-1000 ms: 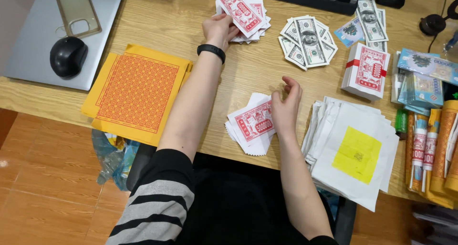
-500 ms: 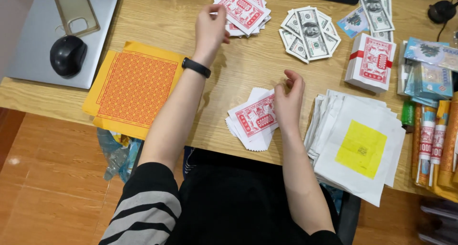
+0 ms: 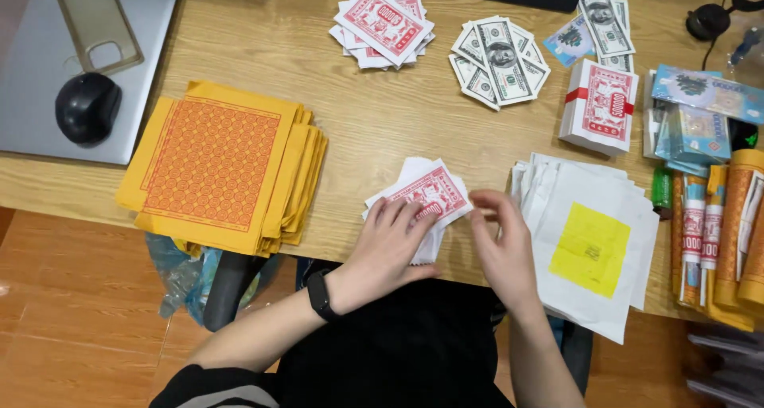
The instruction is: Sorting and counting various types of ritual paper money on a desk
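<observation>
My left hand (image 3: 387, 245) presses flat on the fanned red notes (image 3: 422, 197) (gripping nothing) while my right hand (image 3: 501, 245), open, squares their edge gently.

Left hand (image 3: 387, 245) rests on fanned red notes (image 3: 422, 195); right hand (image 3: 503, 249) hovers beside.

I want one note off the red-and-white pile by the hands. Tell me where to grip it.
Probably the top note's free right corner, pinched from the right by the right hand. The red-and-white pile is fanned, so that corner overhangs, while the left hand lies flat on its near left part.
</observation>
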